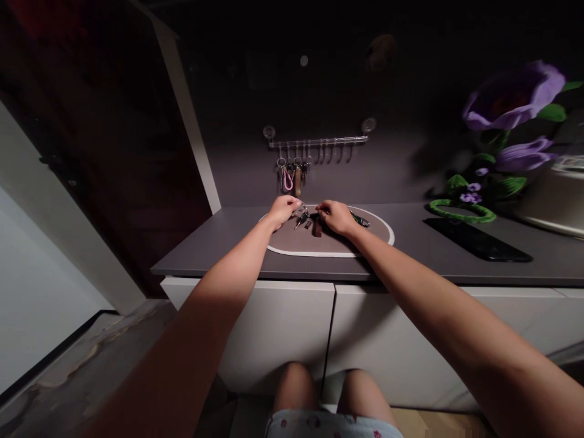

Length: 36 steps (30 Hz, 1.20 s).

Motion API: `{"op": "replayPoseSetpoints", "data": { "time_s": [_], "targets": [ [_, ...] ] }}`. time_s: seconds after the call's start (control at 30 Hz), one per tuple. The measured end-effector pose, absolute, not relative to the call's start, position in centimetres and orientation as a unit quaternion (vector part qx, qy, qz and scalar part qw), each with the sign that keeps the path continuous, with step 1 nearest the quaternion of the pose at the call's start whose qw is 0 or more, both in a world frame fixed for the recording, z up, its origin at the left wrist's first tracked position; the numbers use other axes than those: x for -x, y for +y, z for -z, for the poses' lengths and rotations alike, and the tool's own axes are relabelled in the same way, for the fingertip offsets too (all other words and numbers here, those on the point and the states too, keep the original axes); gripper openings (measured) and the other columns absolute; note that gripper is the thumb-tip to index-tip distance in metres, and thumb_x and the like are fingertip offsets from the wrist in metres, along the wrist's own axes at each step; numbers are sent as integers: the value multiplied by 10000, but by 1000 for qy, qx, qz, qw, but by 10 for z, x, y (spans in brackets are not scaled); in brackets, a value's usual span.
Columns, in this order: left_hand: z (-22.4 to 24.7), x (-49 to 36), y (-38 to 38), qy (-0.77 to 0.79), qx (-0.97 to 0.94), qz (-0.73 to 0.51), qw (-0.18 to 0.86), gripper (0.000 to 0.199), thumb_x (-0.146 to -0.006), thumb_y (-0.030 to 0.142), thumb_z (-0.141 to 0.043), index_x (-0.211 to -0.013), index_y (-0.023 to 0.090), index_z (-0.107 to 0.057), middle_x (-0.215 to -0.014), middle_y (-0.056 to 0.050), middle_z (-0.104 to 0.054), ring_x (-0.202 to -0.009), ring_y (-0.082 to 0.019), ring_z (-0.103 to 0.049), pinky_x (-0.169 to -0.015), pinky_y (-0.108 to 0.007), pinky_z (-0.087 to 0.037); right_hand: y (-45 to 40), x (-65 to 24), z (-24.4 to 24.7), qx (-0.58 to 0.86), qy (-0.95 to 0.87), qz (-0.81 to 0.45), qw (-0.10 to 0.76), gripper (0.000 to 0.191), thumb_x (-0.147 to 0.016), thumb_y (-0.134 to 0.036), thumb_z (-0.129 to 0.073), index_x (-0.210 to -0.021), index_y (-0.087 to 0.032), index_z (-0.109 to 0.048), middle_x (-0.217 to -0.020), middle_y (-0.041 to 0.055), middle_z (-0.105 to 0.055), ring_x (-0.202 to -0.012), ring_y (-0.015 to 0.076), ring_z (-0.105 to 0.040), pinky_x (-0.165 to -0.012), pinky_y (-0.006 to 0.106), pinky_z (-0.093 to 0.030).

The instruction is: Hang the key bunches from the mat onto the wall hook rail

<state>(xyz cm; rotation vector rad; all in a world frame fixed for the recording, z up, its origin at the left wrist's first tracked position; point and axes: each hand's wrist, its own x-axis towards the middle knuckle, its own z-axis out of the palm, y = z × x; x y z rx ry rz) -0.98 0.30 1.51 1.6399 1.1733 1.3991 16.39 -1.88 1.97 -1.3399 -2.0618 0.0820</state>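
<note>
Over the oval brown mat (pixel 296 244) with a white rim, my left hand (pixel 281 211) pinches a ring from which a bunch of keys (pixel 302 219) hangs. To its right, my right hand (pixel 335 216) has its fingers closed at the top of a dark brown fob (pixel 318 228), beside the keys. Another dark item with a bit of green (pixel 360 219) lies on the mat, partly behind my right hand. On the wall above, a clear rail (pixel 319 142) with hooks carries key sets at its left end, one with a pink loop (pixel 288 180) and one with a brown strap (pixel 298 182).
A black phone (pixel 477 240) lies on the grey counter (pixel 205 240) at the right. Behind it are a green ring (pixel 462 211), purple flowers (pixel 515 100) and a pale rounded object (pixel 556 194). White cabinet doors (pixel 283 322) are below; a dark door stands left.
</note>
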Motion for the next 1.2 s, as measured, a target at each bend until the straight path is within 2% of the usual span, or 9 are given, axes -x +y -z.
{"op": "replayPoseSetpoints", "data": {
  "time_s": [0.23, 0.43, 0.73, 1.0, 1.2],
  "targets": [
    [-20, 8, -1, 423, -579, -557, 419, 70, -746, 178, -588, -741, 108, -587, -648, -1, -583, -594, -64, -556, -703, -240, -459, -19, -164, -20, 509, -792, -28, 336, 213, -785, -159, -498, -939, -155, -646, -971, 89, -658, -897, 184, -586, -801, 258, -403],
    [-25, 6, -6, 362, -534, -591, 484, 79, -769, 154, -575, -730, 93, -542, -681, -16, -578, -662, -68, -574, -811, -312, -473, -18, -163, -19, 483, -794, -38, 367, 205, -778, -167, -513, -936, -160, -642, -962, 86, -654, -897, 182, -580, -825, 280, -402],
    [-30, 6, -9, 276, -487, -614, 556, 86, -771, 48, -524, -697, 91, -535, -639, -8, -581, -649, -72, -570, -843, -333, -453, -25, -160, -20, 421, -797, -48, 431, 209, -791, -273, -491, -949, -178, -589, -891, 41, -638, -780, 147, -568, -749, 284, -422],
    [-30, 6, -9, 235, -483, -610, 583, 79, -781, 46, -508, -727, 96, -537, -662, -13, -586, -677, -77, -577, -857, -328, -441, -29, -156, -22, 336, -815, 15, 471, 182, -781, -290, -512, -913, -171, -553, -843, 51, -563, -781, 155, -514, -714, 272, -408],
    [-27, 6, -8, 226, -498, -593, 591, 25, -776, 76, -536, -762, 94, -547, -711, -20, -586, -711, -82, -574, -844, -319, -443, -27, -153, -20, 330, -805, 40, 491, 177, -783, -299, -528, -900, -170, -557, -880, 59, -540, -751, 149, -501, -689, 266, -409]
  ]
}}
